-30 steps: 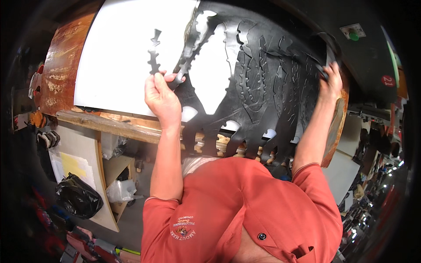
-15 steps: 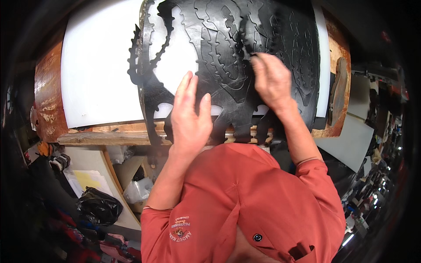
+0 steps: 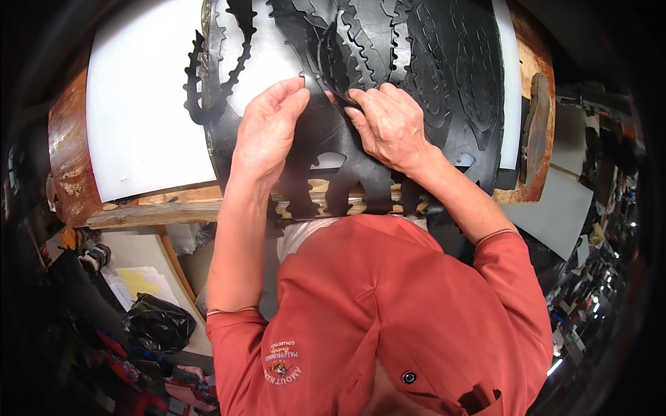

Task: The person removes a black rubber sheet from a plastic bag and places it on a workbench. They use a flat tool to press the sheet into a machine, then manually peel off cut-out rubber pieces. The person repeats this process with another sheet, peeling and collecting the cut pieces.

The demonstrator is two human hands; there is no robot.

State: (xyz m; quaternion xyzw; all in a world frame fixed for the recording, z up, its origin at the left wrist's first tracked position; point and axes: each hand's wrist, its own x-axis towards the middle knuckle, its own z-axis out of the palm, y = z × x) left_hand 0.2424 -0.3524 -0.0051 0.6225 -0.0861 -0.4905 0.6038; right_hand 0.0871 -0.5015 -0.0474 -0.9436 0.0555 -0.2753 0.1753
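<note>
A large black sheet [image 3: 444,76], cut through with wavy, sole-shaped holes, lies on a white board [image 3: 146,118] atop a wooden bench. My left hand [image 3: 267,132] rests on the sheet's lower middle with its fingers curled toward a raised black strip. My right hand [image 3: 388,125] pinches that wavy black cut strip [image 3: 333,62] and lifts it off the sheet. A thin toothed offcut [image 3: 201,83] curls up at the sheet's left edge.
The bench's rough wooden front edge [image 3: 159,211] runs under the sheet. A black bag [image 3: 156,322] and papers lie on a lower surface at left. A dark sole-shaped piece [image 3: 535,128] leans at the right edge. Cluttered shelves fill the far right.
The black sheet has been pulled down and centred in front of me. Both hands came together from its outer edges to its middle, and my right hand took hold of a cut strip.
</note>
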